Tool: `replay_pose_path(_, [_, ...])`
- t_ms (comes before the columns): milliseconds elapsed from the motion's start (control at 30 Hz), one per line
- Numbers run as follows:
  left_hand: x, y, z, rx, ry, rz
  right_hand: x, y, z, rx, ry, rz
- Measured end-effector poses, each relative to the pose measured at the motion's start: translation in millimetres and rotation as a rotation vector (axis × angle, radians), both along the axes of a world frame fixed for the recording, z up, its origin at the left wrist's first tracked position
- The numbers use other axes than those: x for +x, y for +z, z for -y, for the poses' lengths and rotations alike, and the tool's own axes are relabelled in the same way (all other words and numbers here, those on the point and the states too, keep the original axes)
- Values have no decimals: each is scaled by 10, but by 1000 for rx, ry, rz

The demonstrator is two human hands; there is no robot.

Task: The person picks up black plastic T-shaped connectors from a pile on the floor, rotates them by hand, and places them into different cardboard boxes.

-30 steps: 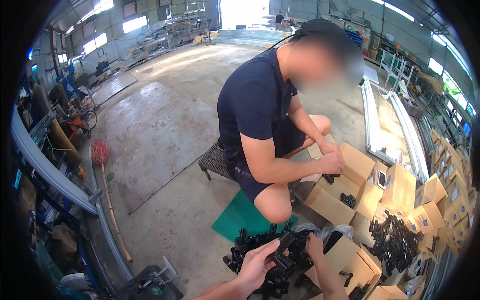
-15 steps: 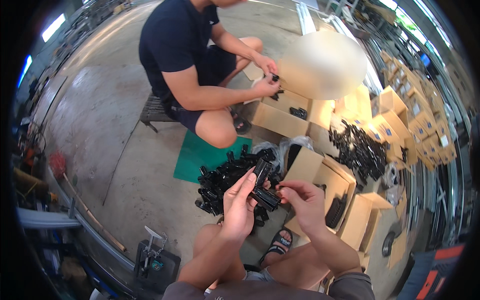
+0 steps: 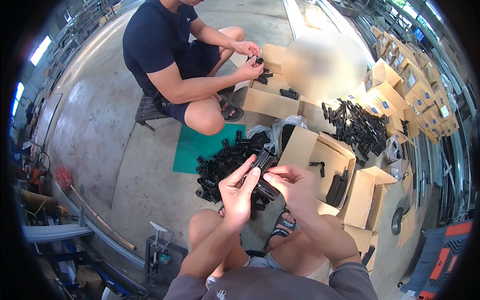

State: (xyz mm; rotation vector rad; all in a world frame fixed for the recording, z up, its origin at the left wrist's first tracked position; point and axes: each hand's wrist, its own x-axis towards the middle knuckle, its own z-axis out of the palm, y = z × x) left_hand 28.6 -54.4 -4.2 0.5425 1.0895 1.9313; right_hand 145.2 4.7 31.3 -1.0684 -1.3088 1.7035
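My left hand is wrapped round a glossy black pipe fitting with two arms set at an angle, held in front of my knees. The thumb and fingers of my right hand are pinched at the fitting's right side, where its arms meet. Whether a small part sits between those fingertips is hidden. Just beyond my hands, a heap of similar black fittings lies partly on a green mat. To the right, an open cardboard box holds a row of black fittings and one loose fitting.
Opposite me a co-worker sits on a low stool, handling a black part over another open box. Another pile of black pieces lies farther right, near stacked cartons. A black metal stand is at my left.
My right hand has come in from beside the fitting to touch it. The view has shifted, and a loose fitting now shows in the box at right.
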Motion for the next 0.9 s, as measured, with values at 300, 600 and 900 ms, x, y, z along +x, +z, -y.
replay_pose_path(300, [134, -6, -56, 7, 44, -94, 123, -37, -40, -49, -12, -86])
replay_pose_path(600, [39, -35, 0, 8, 56, -95, 63, -22, 12, -134, 34, -140])
replay_pose_path(900, [220, 98, -139, -127, 28, -319, 230, -31, -27, -4, -62, -13])
